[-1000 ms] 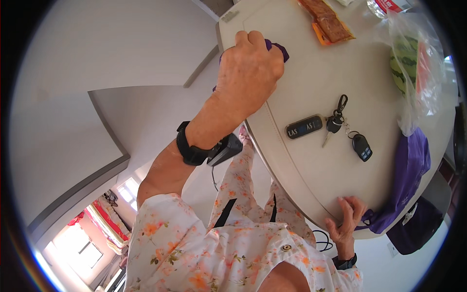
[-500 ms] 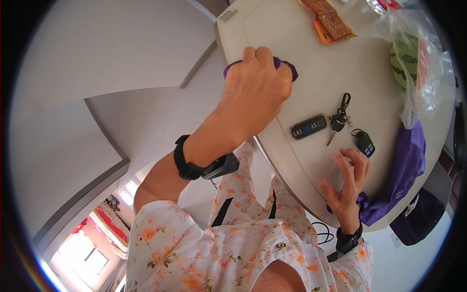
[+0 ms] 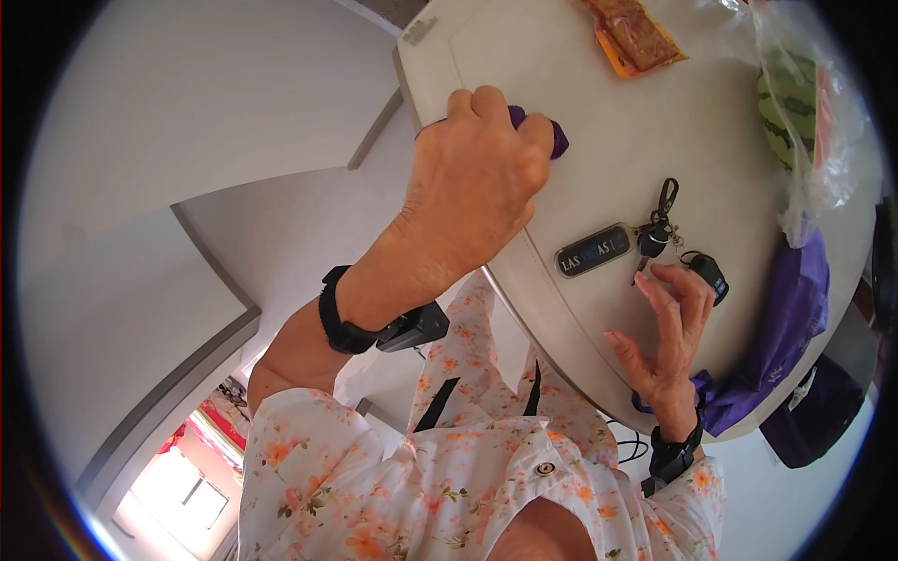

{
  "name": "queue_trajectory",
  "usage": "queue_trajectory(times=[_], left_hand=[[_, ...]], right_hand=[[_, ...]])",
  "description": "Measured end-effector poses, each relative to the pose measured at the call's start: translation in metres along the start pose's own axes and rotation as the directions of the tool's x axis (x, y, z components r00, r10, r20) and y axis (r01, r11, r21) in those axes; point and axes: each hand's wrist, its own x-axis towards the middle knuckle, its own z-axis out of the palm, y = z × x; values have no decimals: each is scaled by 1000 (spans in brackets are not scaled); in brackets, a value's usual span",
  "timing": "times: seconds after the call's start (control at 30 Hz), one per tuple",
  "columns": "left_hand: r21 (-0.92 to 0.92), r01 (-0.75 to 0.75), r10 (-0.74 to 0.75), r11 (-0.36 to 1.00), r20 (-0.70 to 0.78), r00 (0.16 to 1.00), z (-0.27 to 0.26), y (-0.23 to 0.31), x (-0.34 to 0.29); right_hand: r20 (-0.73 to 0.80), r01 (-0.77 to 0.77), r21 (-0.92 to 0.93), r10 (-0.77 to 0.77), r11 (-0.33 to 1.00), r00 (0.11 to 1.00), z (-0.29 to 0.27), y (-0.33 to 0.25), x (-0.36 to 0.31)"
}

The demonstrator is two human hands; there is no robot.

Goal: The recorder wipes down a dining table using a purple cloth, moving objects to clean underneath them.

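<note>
My left hand (image 3: 477,173) is closed around a bunched purple cloth (image 3: 558,140), pressed on the pale tabletop (image 3: 552,187) near its left edge. Most of the cloth is hidden under the palm and fingers. Over the near part of the table, my right hand (image 3: 669,341) is open and holds nothing, its fingers spread and curved. Its fingertips are close to a bunch of keys (image 3: 652,241) with a dark oblong key tag (image 3: 592,251) and a black key fob (image 3: 711,278). Whether they touch the keys, I cannot tell.
A purple bag (image 3: 781,327) lies along the table's right side. Behind it, a piece of watermelon (image 3: 788,112) sits in a clear plastic bag (image 3: 835,168). A packet of brown food (image 3: 641,39) lies at the far side. A dark purple item (image 3: 814,421) is beyond the right edge.
My left hand has shifted slightly left with the purple cloth still in its grip. My right hand's fingertips have come nearer the keys. The view has shifted a little.
</note>
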Motion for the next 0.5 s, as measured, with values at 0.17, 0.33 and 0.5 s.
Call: queue_trajectory(times=[0.17, 0.33, 0.5], left_hand=[[33, 117, -117, 993, 0, 993, 1, -6, 13], [-39, 43, -45, 998, -45, 998, 2, 2, -2], [37, 66, -66, 997, 10, 998, 0, -1, 4]], right_hand=[[3, 1, 13, -1, 1000, 1000, 2, -2, 5], [-10, 3, 5, -3, 1000, 1000, 1, -2, 6], [-25, 38, 29, -38, 999, 999, 2, -2, 12]])
